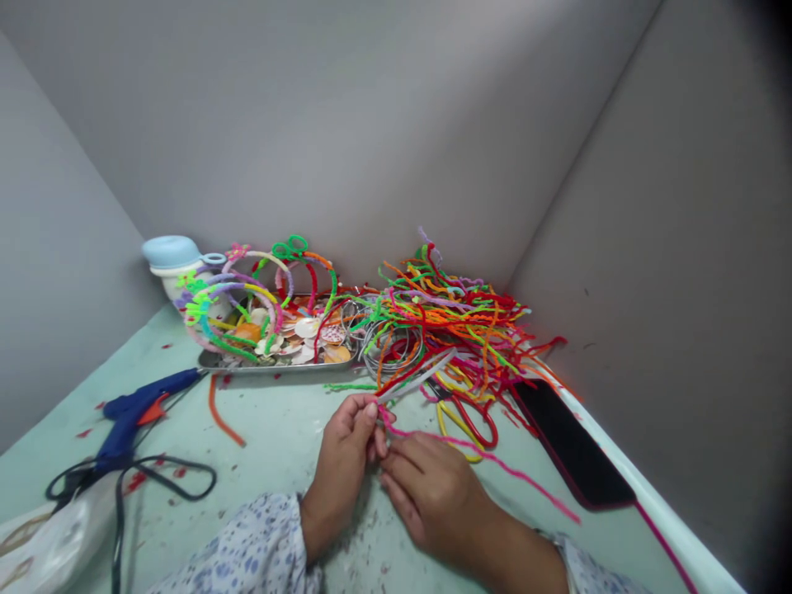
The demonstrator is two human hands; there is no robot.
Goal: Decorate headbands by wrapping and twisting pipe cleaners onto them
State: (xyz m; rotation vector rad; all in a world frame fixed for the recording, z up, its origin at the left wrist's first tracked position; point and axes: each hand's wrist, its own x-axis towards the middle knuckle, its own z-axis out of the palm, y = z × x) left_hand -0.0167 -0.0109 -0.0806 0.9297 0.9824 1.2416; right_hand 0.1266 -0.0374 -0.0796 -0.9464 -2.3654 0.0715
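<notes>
My left hand [350,437] pinches a pink pipe cleaner [525,474] between thumb and forefinger. From the same pinch a thin whitish band [417,378] and a red pipe cleaner [399,381] stick out away from me, up to the right. The pink pipe cleaner trails rightward past the knuckles of my right hand, its far end free. My right hand [436,487] is curled close beside the left fingertips; its own fingertips are partly hidden, so what they grip cannot be made out.
A heap of colourful pipe cleaners [464,318], scissors [476,429] and a phone [575,445] lie rightward. Behind stand a metal tray [278,369] of shells, decorated headbands [260,289] and a blue-lidded white bottle [176,272]. A blue glue gun [127,425] with its cord lies left.
</notes>
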